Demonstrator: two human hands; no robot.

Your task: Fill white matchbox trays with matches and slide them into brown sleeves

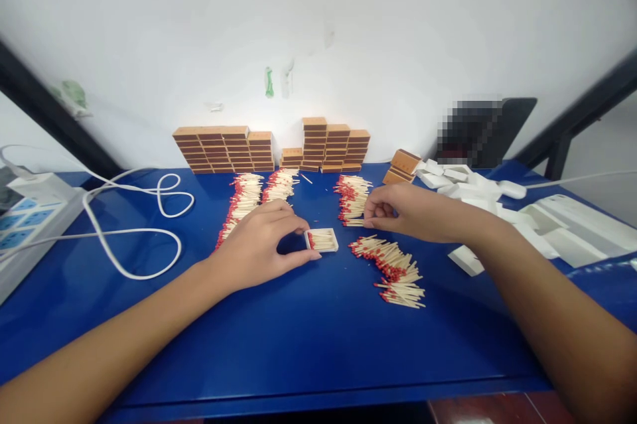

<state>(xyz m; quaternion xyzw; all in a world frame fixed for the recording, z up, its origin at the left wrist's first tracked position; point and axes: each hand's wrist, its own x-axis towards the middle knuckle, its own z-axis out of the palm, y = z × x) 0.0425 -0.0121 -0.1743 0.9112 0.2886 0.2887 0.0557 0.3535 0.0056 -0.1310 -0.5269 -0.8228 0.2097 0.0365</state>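
My left hand (pixel 266 241) grips the left end of a small white matchbox tray (pixel 336 242) between thumb and fingers. Red-tipped matches (pixel 322 240) lie inside that tray, heads to the left. To the right, my right hand (pixel 393 210) is pinched at the edge of a pile of matches (pixel 354 195), fingertips on the stick ends of a few matches (pixel 354 222). Nearer to me a curved row of matches (pixel 391 265) lies on the blue table. Two more rows of matches (pixel 247 193) stretch behind my left hand, which partly covers them.
Stacked brown matchboxes (pixel 223 148) stand along the wall, with more stacks (pixel 333 145) to their right. Loose box sleeves (pixel 405 162) and a heap of white trays (pixel 468 188) lie at the right. A power strip (pixel 30 228) and white cable (pixel 124 271) occupy the left; a dark tablet-like object (pixel 515 129) leans behind.
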